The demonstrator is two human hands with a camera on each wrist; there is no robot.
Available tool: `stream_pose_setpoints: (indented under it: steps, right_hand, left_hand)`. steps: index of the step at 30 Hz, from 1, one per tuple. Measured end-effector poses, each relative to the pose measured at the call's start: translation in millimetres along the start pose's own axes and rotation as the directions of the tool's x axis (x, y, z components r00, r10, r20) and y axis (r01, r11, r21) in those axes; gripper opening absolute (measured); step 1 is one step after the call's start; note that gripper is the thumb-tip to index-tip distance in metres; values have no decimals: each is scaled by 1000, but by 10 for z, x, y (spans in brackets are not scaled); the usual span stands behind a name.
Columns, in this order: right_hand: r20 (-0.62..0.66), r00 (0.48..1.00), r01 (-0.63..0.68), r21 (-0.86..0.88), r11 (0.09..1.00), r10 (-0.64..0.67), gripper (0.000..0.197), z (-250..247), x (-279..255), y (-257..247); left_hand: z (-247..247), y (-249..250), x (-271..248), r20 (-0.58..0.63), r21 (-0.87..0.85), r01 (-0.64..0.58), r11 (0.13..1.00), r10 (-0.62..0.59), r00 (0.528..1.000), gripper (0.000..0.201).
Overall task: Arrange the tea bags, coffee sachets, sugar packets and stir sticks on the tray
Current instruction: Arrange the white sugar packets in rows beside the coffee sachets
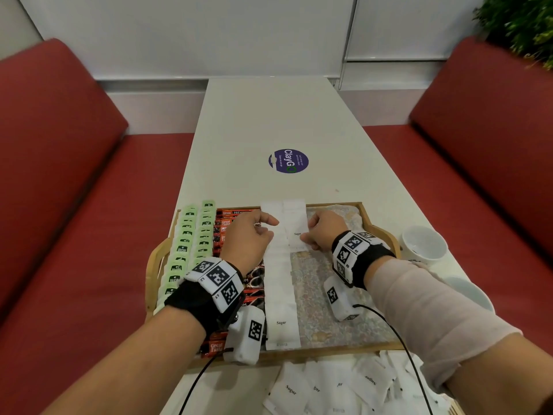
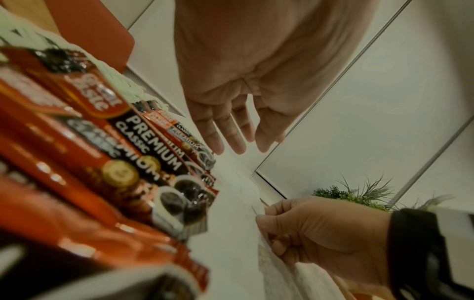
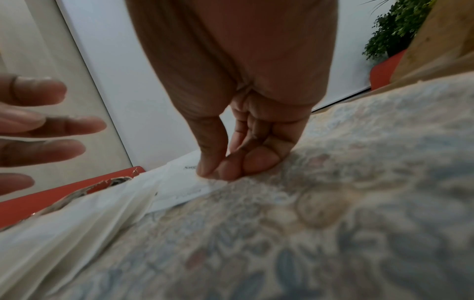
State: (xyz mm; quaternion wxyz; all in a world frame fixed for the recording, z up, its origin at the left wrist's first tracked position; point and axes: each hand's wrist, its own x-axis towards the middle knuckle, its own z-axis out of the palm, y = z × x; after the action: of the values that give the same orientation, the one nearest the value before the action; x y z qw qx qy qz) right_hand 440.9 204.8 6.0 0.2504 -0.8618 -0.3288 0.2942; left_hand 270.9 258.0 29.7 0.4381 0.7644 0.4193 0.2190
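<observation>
step: laying second row of sugar packets [image 1: 297,226] on wooden tray [image 1: 377,227] | right hand [image 1: 324,229] pinches the newest packet down | left hand [image 1: 250,235] hovers, fingers relaxed, holding nothing | next: take another from loose pile [image 1: 344,387], keep overlap even

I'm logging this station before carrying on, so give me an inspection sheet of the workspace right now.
Surface: white table bearing a wooden tray with a patterned liner.
Job's things: green tea bags, red coffee sachets and a row of sugar packets on the tray; loose sugar packets on the table's near edge; stir sticks: nothing seen.
Clutter: white cups; round sticker.
Grips: left hand open over the sachets; right hand pinching a sugar packet.
Cables: black wrist leads.
Surroundings: red benches, plant.
</observation>
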Motion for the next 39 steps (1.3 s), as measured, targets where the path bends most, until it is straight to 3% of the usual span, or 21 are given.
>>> stream_pose_setpoints:
  steps: [4, 8, 19, 28, 36, 39]
  right_hand:
    - [-13, 1000, 5, -107, 994, -6, 35, -29, -64, -20]
    - [-30, 999, 43, -65, 997, -45, 49, -82, -229, 7]
    - [-70, 980, 194, 108, 975, -187, 27, -140, -1068, 165]
    - [29, 976, 217, -16, 976, -217, 15, -57, -1768, 412]
    - [162, 982, 134, -247, 960, -96, 12, 38, -2161, 555]
    - [184, 981, 127, -350, 928, -64, 17, 73, -2261, 595]
  left_hand:
    - [-15, 24, -55, 2, -2, 3, 1000, -3, 1000, 24]
    - [-22, 72, -187, -6, -4, -18, 1000, 17, 1000, 24]
    - [14, 188, -898, -5, 28, -27, 999, 27, 1000, 16]
    - [61, 58, -1392, 45, 134, -7, 991, 1, 999, 12]
    - [89, -93, -1702, 205, 320, 96, 943, -168, 964, 7]
    - [95, -119, -1790, 243, 408, 99, 907, -213, 946, 15]
